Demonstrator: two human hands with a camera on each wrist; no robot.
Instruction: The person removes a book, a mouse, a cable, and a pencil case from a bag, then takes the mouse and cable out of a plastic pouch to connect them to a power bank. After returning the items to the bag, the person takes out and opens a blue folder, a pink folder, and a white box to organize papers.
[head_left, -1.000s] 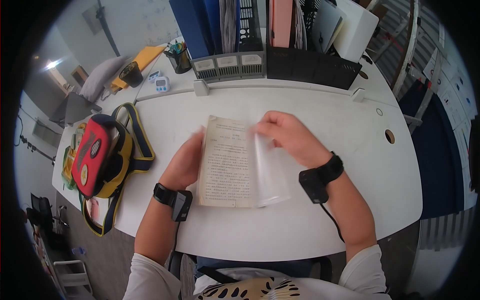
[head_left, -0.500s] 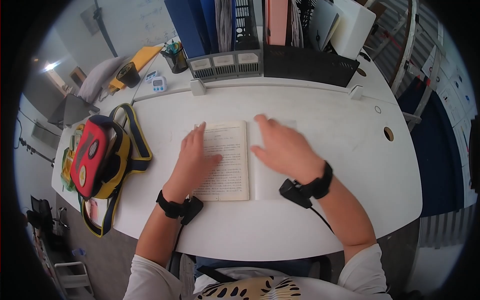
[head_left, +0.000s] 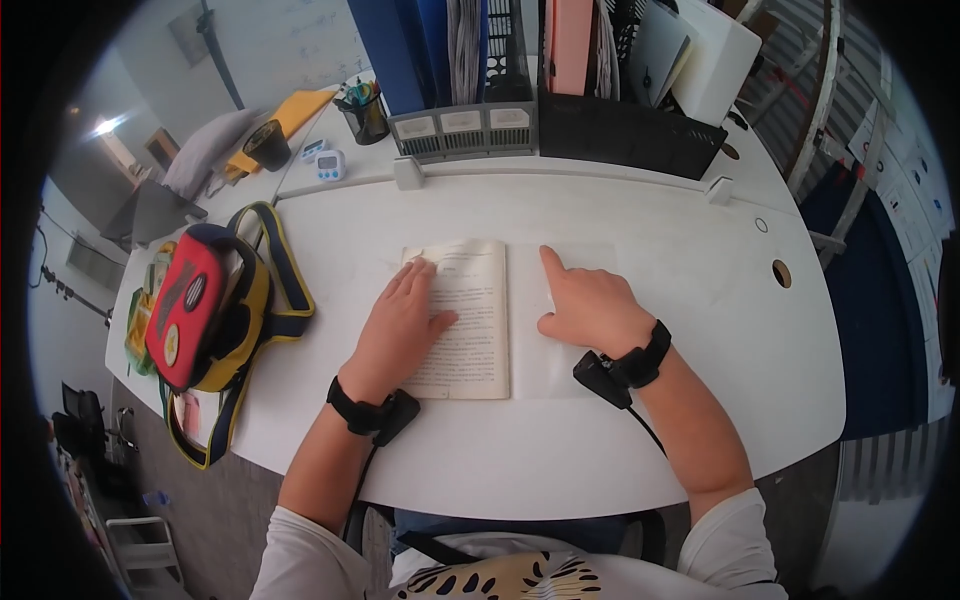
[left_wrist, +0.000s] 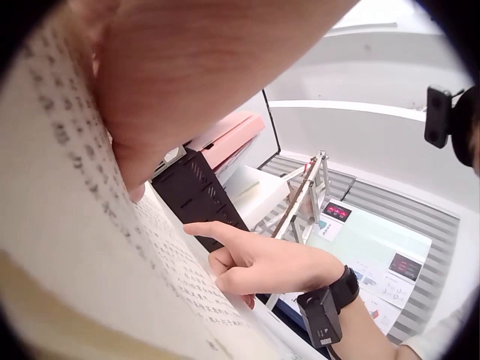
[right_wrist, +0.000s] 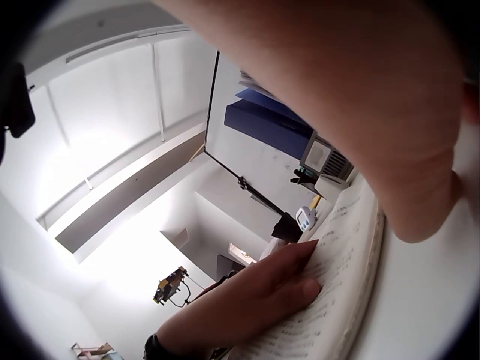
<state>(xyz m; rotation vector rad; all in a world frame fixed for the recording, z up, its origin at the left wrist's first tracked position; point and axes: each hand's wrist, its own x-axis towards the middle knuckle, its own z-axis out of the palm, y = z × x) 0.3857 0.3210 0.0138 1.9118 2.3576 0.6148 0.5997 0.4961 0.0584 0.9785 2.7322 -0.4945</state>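
Observation:
A worn book [head_left: 470, 350] with yellowed printed pages lies on the white table in front of me. A clear plastic cover flap [head_left: 528, 375] spreads flat to its right. My left hand [head_left: 395, 325] rests on the printed page with its fingers stretched out, hiding the page's left part. Over the clear flap is my right hand [head_left: 597, 308], its index finger straight and thumb apart, the other fingers bent under. The left wrist view shows this right hand [left_wrist: 270, 264] beyond the printed lines. In the right wrist view the left hand [right_wrist: 259, 296] lies across the page.
A red, yellow and navy bag [head_left: 205, 310] with a strap lies at the left. Along the back stand a grey file rack [head_left: 460, 135], a black file holder [head_left: 630, 135], a pen cup [head_left: 362, 115] and a small white timer [head_left: 330, 166].
The right hand has let go of the clear flap, which now lies flat, and has settled over it. The left hand has moved from the book's left edge onto the page.

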